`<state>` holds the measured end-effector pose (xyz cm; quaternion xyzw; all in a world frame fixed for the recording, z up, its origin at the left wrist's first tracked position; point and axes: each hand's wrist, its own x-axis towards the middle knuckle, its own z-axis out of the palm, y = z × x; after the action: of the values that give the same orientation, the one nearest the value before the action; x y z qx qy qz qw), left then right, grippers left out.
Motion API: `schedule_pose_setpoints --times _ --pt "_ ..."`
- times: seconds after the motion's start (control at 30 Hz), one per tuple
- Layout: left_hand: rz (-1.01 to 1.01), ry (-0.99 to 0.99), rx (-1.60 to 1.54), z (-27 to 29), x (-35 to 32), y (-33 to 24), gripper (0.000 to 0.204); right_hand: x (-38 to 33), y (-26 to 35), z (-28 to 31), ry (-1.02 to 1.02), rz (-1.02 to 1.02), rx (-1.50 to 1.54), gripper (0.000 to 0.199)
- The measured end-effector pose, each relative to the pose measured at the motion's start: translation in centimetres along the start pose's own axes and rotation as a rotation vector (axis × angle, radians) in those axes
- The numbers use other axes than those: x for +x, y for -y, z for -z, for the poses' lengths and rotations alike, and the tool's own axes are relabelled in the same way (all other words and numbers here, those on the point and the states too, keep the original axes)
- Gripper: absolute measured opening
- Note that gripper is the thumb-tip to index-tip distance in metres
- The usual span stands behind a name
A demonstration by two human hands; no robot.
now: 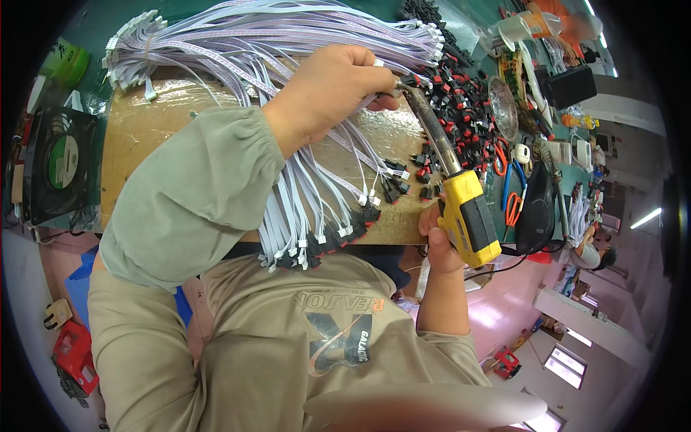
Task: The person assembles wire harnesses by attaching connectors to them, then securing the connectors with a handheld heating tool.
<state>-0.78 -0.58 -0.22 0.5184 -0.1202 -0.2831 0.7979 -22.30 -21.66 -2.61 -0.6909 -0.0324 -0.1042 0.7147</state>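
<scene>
My right hand (440, 245) grips the handle of a yellow and black soldering iron (471, 216), its metal barrel slanting up and left. The barrel's tip end meets the fingers of my left hand (332, 90). These fingers are pinched together, and what they hold is mostly hidden; a small white bit shows at the fingertips. Beneath my left arm, a bunch of white flat cables (295, 205) hangs toward my lap, with white plugs and black-and-red pieces at the ends. Right of the barrel lies a pile of small black and red switches (464, 108).
A large bundle of white ribbon cables (288, 32) spans the back of the wooden board (151, 108). At left stands a black fan (61, 165). Orange-handled scissors (512, 209) and a black pouch-like object (534, 201) lie right. A person (594, 255) sits farther off.
</scene>
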Motion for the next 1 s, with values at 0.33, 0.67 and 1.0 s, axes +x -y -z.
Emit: schedule_pose_setpoints --times 0.33,0.67,1.0 --pt "0.013 0.006 0.062 0.3 0.0 -0.1 0.012 1.0 0.8 -0.3 -0.06 0.09 -0.728 0.018" --pt "-0.013 -0.021 0.033 0.2 0.3 0.4 0.012 0.8 1.0 -1.7 -0.108 -0.007 -0.058 0.043" --pt "-0.014 0.064 0.201 -0.4 -0.2 -0.1 0.012 6.2 2.0 -2.0 -0.307 0.209 -0.472 0.054"
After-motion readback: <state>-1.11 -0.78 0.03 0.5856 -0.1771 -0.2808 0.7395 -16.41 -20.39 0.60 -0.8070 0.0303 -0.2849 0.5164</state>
